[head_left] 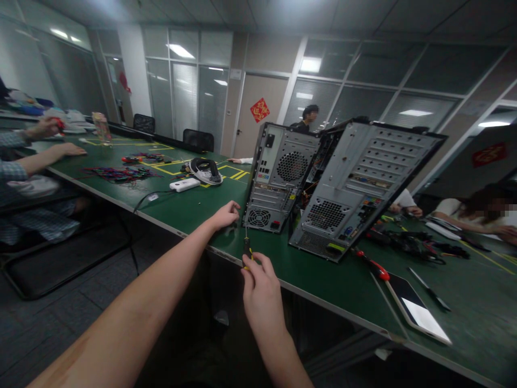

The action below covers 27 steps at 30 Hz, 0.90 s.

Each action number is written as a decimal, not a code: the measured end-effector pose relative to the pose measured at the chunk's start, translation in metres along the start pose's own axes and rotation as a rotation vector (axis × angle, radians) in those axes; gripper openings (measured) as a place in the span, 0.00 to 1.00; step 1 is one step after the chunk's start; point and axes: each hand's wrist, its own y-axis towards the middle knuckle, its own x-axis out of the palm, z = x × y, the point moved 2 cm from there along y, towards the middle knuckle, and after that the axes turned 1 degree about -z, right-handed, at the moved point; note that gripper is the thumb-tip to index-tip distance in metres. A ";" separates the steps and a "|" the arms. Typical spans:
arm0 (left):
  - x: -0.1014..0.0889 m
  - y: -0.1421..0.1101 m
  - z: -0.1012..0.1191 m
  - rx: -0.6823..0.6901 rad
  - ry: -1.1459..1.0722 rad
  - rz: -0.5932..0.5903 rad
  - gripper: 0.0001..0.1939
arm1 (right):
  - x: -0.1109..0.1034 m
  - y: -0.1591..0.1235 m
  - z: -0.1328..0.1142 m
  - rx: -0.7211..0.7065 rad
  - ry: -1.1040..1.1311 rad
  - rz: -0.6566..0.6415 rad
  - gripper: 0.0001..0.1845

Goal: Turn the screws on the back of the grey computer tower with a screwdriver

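A screwdriver (246, 247) with a black and yellow handle is held in the fingers of my right hand (262, 288), at the table's front edge. Its thin shaft points up at the lower left corner of a computer tower case (277, 140); whether the tip touches the case I cannot tell. My left hand (226, 214) rests on the green table (194, 207) just left of that case, fingers loosely bent and nothing seen in them. A second, tilted computer case (343, 178) stands against the first on the right. Both cases show their rear panels.
Right of the cases lie red-handled pliers (375, 267), a phone (418, 307), a dark slim tool (430, 291) and black cables (407, 242). Leftward are a white power strip (184, 185), a cable coil (205, 171) and coloured wires (121, 173). Other people sit on both sides.
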 end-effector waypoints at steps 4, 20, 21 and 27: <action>0.000 0.000 0.000 0.006 0.012 0.014 0.19 | 0.002 0.000 0.000 0.017 -0.008 0.006 0.16; -0.001 0.001 -0.003 0.003 -0.005 0.007 0.19 | -0.003 0.003 -0.002 -0.011 -0.006 0.037 0.15; -0.001 0.001 -0.003 0.004 -0.007 0.006 0.19 | -0.003 0.004 -0.001 -0.003 0.004 0.037 0.14; -0.001 0.000 -0.001 -0.002 -0.006 0.004 0.19 | 0.000 0.005 0.001 0.052 0.094 0.015 0.07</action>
